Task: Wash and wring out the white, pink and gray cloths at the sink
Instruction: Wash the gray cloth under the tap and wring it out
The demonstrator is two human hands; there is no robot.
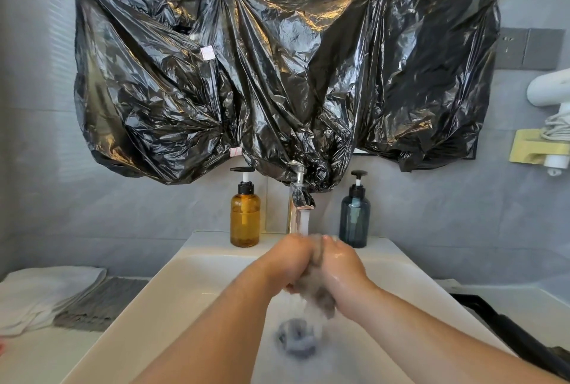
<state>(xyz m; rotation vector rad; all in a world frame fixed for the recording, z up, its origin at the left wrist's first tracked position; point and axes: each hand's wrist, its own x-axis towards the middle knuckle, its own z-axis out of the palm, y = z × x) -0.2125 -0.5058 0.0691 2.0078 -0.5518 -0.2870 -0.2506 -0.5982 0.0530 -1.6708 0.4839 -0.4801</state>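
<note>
I read both hands as together over the sink (172, 285), directly under the faucet (299, 198). Its water stream (303, 223) runs down onto them. The left hand (290, 260) and the right hand (342, 272) each curl around 1 bunched wet gray cloth (317, 289), which is clamped between the 2 palms. The cloth's lower end hangs out below the hands, above the drain (296, 337), which is blurred in my view.

On the tabletop (37, 362) left of the sink lies a folded white cloth (46, 291). It overlaps a folded gray cloth (98, 303) that sits just beside the sink rim.

Behind the basin, an amber pump bottle (245, 220) stands left of the faucet and a blue pump bottle (354, 220) stands right of it. Black plastic sheeting (277, 75) covers the wall above.
</note>
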